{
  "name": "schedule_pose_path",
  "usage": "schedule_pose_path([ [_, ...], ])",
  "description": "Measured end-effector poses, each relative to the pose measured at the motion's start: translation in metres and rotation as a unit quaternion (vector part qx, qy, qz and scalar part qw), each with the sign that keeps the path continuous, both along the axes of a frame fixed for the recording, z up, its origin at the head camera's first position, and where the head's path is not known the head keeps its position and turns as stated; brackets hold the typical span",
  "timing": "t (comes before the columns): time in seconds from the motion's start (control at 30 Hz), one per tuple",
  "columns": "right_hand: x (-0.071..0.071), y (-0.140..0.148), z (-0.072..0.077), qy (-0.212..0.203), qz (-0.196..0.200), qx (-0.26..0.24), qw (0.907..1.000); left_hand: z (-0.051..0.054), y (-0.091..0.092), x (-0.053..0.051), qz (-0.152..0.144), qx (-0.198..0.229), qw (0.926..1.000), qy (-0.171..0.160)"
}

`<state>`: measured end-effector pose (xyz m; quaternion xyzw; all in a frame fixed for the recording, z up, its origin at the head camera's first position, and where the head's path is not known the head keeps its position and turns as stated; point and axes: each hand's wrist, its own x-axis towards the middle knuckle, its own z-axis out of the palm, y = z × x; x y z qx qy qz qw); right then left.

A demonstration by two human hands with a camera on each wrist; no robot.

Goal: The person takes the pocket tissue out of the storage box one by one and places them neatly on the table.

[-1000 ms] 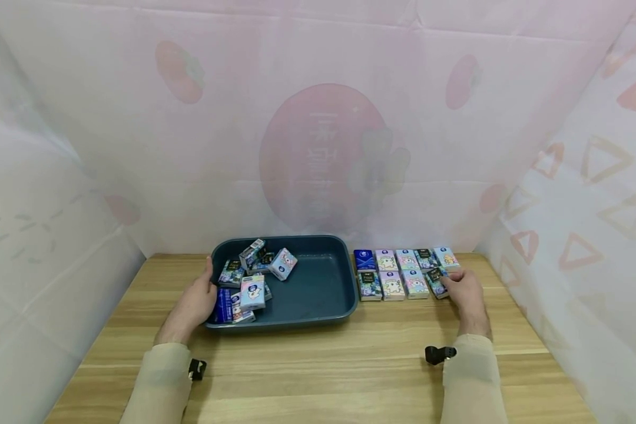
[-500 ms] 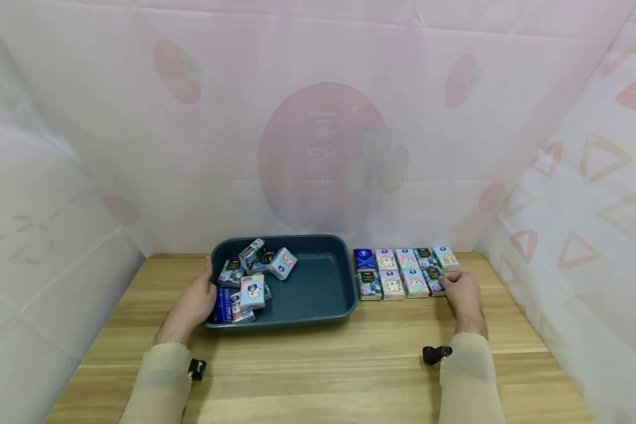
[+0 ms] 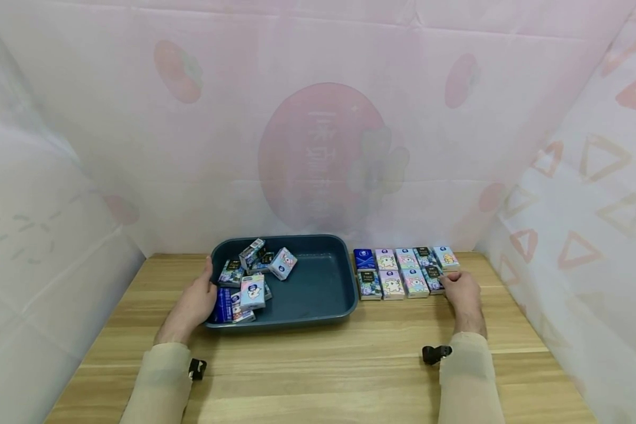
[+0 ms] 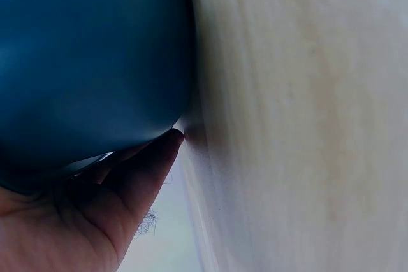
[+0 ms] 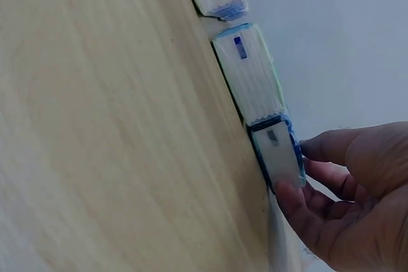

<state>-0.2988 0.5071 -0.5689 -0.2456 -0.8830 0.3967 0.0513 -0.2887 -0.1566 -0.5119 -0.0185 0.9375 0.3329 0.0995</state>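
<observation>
The dark floral packet (image 3: 433,280) lies at the right end of the front row, right of centre in the head view. The right hand (image 3: 463,291) pinches it between thumb and fingers. In the right wrist view, the packet rests on the worktop (image 3: 323,377), its side against the pastel packet (image 3: 415,284). Farther left in this row are a purple packet (image 3: 391,285) and a second floral packet (image 3: 369,285).

The back row holds five units, left to right: blue, purple, pastel, dark floral and light blue.

The tray (image 3: 320,282), dark teal and rounded at the corners, occupies the centre-left of the frame. The left hand (image 3: 196,300) touches its left side, fingers extended along the outer wall. The contents lie loosely in its left half; its right half shows bare floor. Upper group: dark floral packets, one tilted on top (image 3: 252,252), and a light packet (image 3: 283,264) leaning at an angle. Lower group: a deep-blue packet (image 3: 224,306) at the left wall, with a pale-blue packet (image 3: 252,292) stacked over others, partly hidden.

A printed cloth (image 3: 323,147) bearing a pink circle fills the upper frame.
</observation>
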Motion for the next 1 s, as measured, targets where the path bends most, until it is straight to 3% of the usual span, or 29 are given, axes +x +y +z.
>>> schedule_pose_path([
  [0.2, 0.026, -0.039, 0.057, 0.023, -0.004, -0.015, 0.9996, 0.001, 0.001, 0.0, 0.001, 0.002, 1.0, -0.003],
  [0.3, 0.028, -0.054, 0.072, 0.045, 0.008, -0.009, 0.9989, -0.002, 0.0, -0.001, -0.001, 0.014, 0.9999, 0.0],
  [0.43, 0.023, -0.072, 0.078, 0.068, 0.033, -0.005, 0.9971, -0.008, -0.004, -0.004, 0.002, 0.023, 0.9997, 0.007],
  [0.73, 0.015, -0.115, 0.085, 0.08, 0.105, -0.029, 0.9908, 0.0, 0.0, 0.001, -0.002, 0.01, 1.0, -0.001],
  [1.0, 0.01, -0.155, 0.092, 0.095, 0.123, -0.048, 0.9867, -0.001, 0.0, 0.001, -0.002, 0.004, 1.0, 0.008],
])
